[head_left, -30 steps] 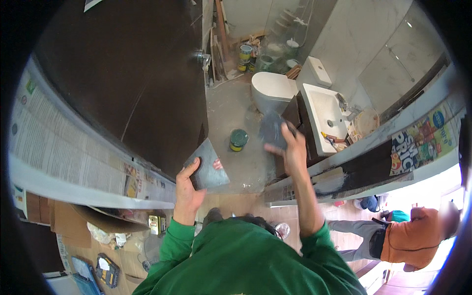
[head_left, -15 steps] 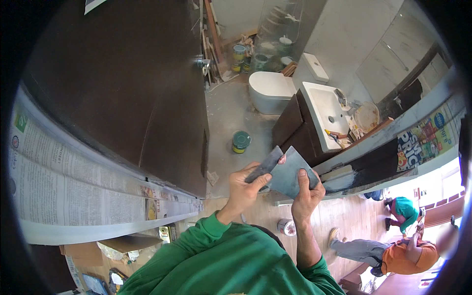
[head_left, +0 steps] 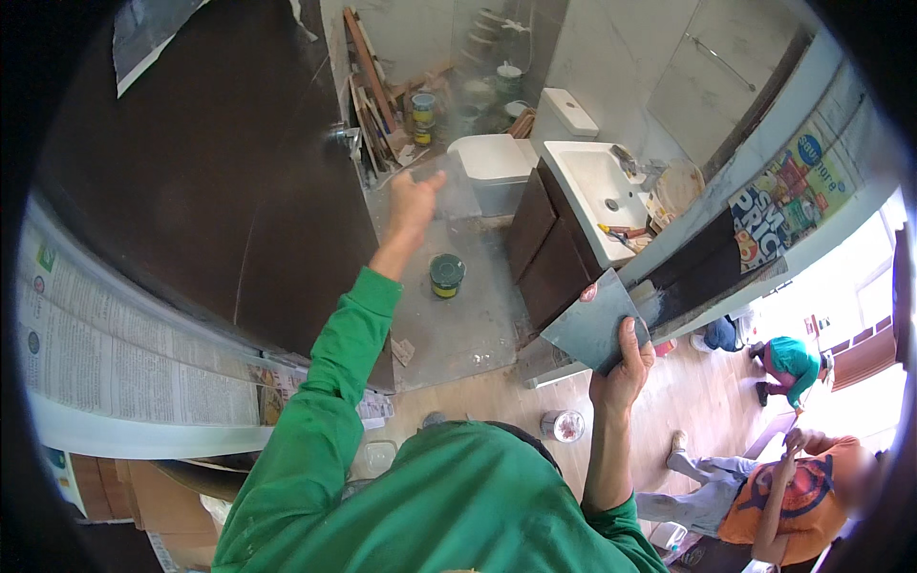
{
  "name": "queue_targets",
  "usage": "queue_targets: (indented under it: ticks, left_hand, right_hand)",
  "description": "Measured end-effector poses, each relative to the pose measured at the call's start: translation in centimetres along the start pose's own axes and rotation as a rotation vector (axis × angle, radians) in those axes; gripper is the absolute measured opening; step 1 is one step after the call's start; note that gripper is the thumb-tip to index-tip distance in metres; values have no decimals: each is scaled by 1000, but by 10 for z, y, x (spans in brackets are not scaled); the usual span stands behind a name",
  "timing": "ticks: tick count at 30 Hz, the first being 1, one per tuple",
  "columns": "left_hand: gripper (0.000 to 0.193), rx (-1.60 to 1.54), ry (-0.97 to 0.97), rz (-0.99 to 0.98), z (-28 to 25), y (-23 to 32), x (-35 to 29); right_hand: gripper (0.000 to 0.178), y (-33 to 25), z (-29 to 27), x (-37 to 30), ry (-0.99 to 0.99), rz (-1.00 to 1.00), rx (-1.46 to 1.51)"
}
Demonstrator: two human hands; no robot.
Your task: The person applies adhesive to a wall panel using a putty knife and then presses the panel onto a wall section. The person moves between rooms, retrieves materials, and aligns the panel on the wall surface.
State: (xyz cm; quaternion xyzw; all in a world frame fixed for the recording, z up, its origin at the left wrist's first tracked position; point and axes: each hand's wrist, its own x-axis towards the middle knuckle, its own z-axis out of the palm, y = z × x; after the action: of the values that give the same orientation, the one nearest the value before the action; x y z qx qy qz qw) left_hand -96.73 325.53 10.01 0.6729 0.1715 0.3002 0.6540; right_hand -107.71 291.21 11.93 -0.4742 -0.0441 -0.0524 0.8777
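Observation:
My right hand (head_left: 623, 368) grips a flat grey metal plate (head_left: 594, 325) by its edge, thumb on top. A small pinkish dab of putty (head_left: 589, 292) sits near the plate's upper corner. My left hand (head_left: 413, 208) is stretched out ahead near the dark brown door (head_left: 220, 172), its fingers closed. A thin grey scraper (head_left: 461, 196) appears to be pinched in it, blurred against the floor and toilet. Beneath that hand, a green-lidded can (head_left: 446, 275) stands on the bathroom floor.
A white sink (head_left: 592, 196) on a brown cabinet stands right of a toilet (head_left: 492, 158). Wood strips (head_left: 368, 76) and cans lean or stand behind the door. An open tub (head_left: 564, 426) is by my feet. Two people work at the right, the nearer in an orange shirt (head_left: 802, 492).
My left hand has moved away from the plate, forward and left toward the door. My right hand, with the plate, has shifted slightly right. The view has turned a little.

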Motion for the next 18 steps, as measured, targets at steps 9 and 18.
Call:
queue_targets:
  ticks: [9,18]
  left_hand:
    - [29,-791,-331,-830,20,62,-176]
    - [26,-793,-318,-714,10,70,-188]
  right_hand:
    - [33,-20,18,-20,-418,-531,-672]
    - [67,-4,33,-28,-486,-564,-1023]
